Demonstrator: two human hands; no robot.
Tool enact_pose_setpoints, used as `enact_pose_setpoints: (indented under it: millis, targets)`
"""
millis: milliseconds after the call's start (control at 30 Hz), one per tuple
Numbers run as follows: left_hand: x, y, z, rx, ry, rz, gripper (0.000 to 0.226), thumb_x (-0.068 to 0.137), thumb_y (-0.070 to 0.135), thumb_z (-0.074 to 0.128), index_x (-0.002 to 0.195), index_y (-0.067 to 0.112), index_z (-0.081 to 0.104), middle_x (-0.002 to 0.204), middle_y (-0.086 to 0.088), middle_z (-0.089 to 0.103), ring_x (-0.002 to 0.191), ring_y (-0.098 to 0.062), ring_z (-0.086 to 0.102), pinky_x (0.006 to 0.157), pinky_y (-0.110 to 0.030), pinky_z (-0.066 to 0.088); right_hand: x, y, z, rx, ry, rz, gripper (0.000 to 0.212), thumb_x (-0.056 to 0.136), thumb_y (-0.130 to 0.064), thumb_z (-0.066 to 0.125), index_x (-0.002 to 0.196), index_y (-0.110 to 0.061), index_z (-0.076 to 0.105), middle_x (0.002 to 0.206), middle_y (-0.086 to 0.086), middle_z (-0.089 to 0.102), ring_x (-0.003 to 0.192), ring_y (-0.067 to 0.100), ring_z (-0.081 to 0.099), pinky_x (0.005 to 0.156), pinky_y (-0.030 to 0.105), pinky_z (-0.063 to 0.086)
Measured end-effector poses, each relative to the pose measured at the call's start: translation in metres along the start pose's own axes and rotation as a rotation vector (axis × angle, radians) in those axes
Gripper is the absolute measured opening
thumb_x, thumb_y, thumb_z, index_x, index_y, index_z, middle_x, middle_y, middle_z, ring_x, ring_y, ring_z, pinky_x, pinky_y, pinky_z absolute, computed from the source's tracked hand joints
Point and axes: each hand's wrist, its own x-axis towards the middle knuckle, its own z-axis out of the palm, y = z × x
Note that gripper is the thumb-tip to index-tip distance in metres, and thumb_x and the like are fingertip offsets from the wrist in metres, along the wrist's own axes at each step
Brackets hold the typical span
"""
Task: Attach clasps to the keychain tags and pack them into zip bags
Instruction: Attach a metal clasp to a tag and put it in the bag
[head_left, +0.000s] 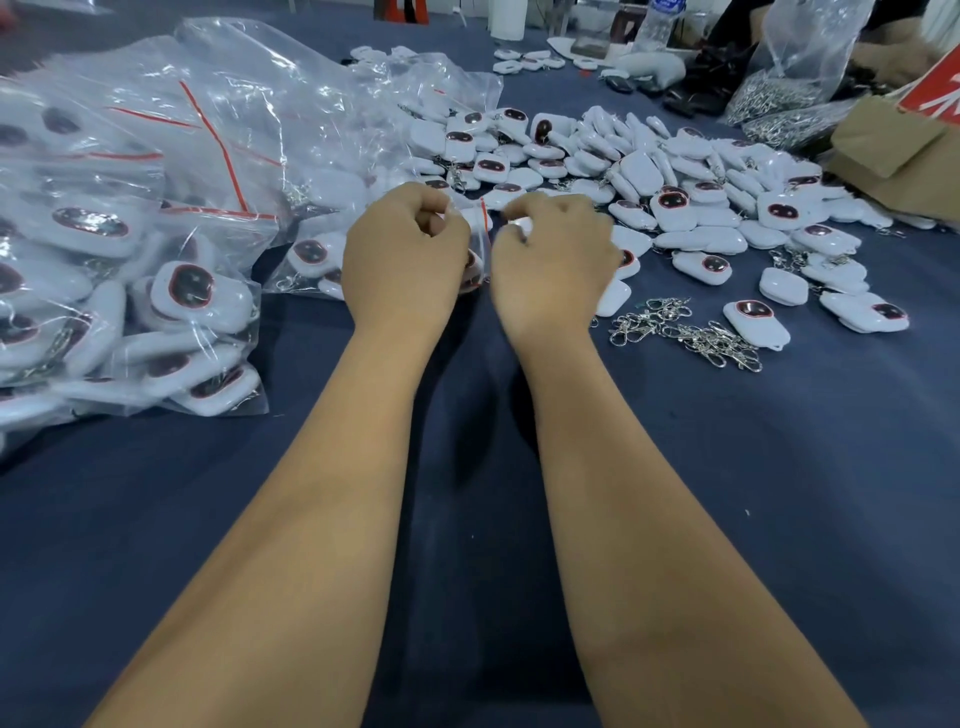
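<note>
Both hands up mid-table, fingers curled: left hand (405, 254) and right hand (550, 260) pinch small zip bag (482, 236) between them at red strip, tag seemingly inside. We judge packing step, sealing mouth. Next move: run pinch along strip till closed, then drop bag on packed bags (130, 249) at left. Loose tags (675, 192) piled beyond right hand; clasps (685, 330) near, on cloth (779, 519).
</note>
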Motion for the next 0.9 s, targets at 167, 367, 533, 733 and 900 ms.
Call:
enact_pose_setpoints:
  millis: [167, 367, 533, 733, 900]
  targets:
    - [-0.001, 0.0, 0.0, 0.0, -0.021, 0.028, 0.012, 0.087, 0.023, 0.057, 0.087, 0.034, 0.061, 0.071, 0.017, 0.059, 0.077, -0.009, 0.061, 0.07, -0.027, 0.049, 0.008, 0.018, -0.016, -0.248, -0.154, 0.338, 0.052, 0.089, -0.026, 0.049, 0.141, -0.025, 0.043, 0.159, 0.02, 0.016, 0.147, 0.037, 0.011, 0.117, 0.053, 0.004]
    - [-0.001, -0.001, 0.001, 0.078, -0.004, 0.032, 0.012, 0.086, 0.025, 0.056, 0.09, 0.032, 0.065, 0.068, 0.018, 0.056, 0.078, -0.013, 0.059, 0.058, -0.018, 0.039, 0.008, 0.021, -0.016, -0.291, -0.153, 0.144, 0.045, 0.084, -0.007, 0.052, 0.121, -0.029, 0.065, 0.126, 0.005, 0.053, 0.123, 0.028, 0.044, 0.1, 0.038, 0.033]
    - [-0.003, -0.003, 0.001, 0.11, 0.024, 0.111, 0.028, 0.088, 0.017, 0.051, 0.109, 0.029, 0.065, 0.066, 0.009, 0.059, 0.068, -0.014, 0.054, 0.055, -0.025, 0.036, 0.007, 0.016, -0.01, 0.128, -0.101, 0.032, 0.066, 0.081, 0.006, 0.054, 0.139, -0.024, 0.049, 0.13, 0.007, 0.045, 0.115, 0.021, 0.048, 0.088, 0.025, 0.041]
    - [0.002, -0.002, 0.007, -0.247, -0.103, -0.098, 0.04, 0.086, -0.005, 0.037, 0.079, 0.02, 0.067, 0.052, -0.001, 0.06, 0.043, -0.01, 0.06, 0.047, -0.023, 0.051, 0.011, 0.007, -0.005, 0.52, 0.009, 0.096, 0.022, 0.079, -0.01, 0.074, 0.099, -0.015, 0.068, 0.098, 0.001, 0.068, 0.09, 0.016, 0.06, 0.083, 0.026, 0.048]
    - [0.002, -0.003, 0.009, -0.431, -0.205, -0.187, 0.029, 0.089, -0.002, 0.045, 0.1, 0.013, 0.067, 0.065, 0.0, 0.068, 0.056, -0.011, 0.064, 0.066, -0.029, 0.059, 0.009, 0.002, -0.003, 0.903, -0.141, 0.114, 0.021, 0.089, 0.005, 0.058, 0.102, -0.011, 0.065, 0.093, 0.011, 0.071, 0.08, 0.02, 0.067, 0.084, 0.039, 0.058]
